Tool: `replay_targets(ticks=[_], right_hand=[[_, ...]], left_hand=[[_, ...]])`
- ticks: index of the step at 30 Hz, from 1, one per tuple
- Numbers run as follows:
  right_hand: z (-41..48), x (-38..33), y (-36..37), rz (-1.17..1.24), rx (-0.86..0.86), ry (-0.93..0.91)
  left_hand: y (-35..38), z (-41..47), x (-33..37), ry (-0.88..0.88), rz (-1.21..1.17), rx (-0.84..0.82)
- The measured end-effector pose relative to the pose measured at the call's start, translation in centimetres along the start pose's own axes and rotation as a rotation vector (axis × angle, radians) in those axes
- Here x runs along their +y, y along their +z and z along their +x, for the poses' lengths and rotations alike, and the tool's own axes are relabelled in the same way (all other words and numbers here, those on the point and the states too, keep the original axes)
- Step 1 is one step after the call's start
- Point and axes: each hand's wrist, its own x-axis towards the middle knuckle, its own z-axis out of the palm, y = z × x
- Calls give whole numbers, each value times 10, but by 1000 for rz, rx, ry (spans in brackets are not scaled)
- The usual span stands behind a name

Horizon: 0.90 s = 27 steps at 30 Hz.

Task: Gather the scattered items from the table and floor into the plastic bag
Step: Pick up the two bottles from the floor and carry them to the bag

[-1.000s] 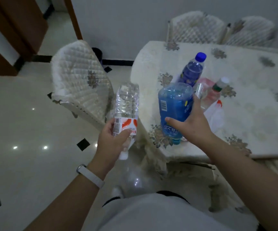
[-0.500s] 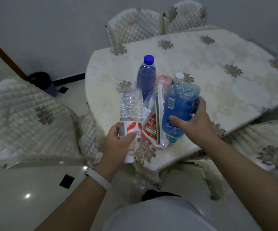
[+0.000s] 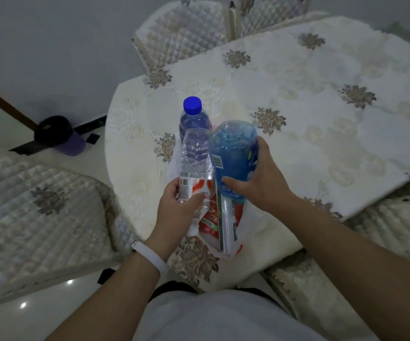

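The clear water bottle [image 3: 195,156] looks empty and thin-walled (squeeze it and it will crumple), so the left hand [image 3: 177,210] sensibly has its grip curled round the stiffer labelled band. Close beside it, the blue bottle [image 3: 233,153] seems fuller and heavier. The right hand [image 3: 263,185] clamps its broad body, thumb across the front. Both hang just over the plastic bag [image 3: 244,225] lying on the counter [image 3: 322,119], with a red packet [image 3: 209,222] apparently inside. A blue-capped bottle [image 3: 194,116] stands just behind.
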Motion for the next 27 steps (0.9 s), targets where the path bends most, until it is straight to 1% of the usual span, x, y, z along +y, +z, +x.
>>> replay_targets(ticks=[8, 13, 16, 18, 27], right_hand=[[-21, 26, -6, -48, -91, 96], [-27, 38, 0, -212, -117, 174], [-27, 41, 7, -364, -148, 236], [-28, 41, 11, -412, -151, 260], [-34, 45, 23, -708, -164, 429]], left_hand=[[11, 17, -27, 34, 137, -65], [12, 22, -37, 73, 172, -91], [10, 24, -44, 79, 197, -108], [8, 25, -46, 81, 208, -119], [-12, 34, -62, 163, 480, -221]])
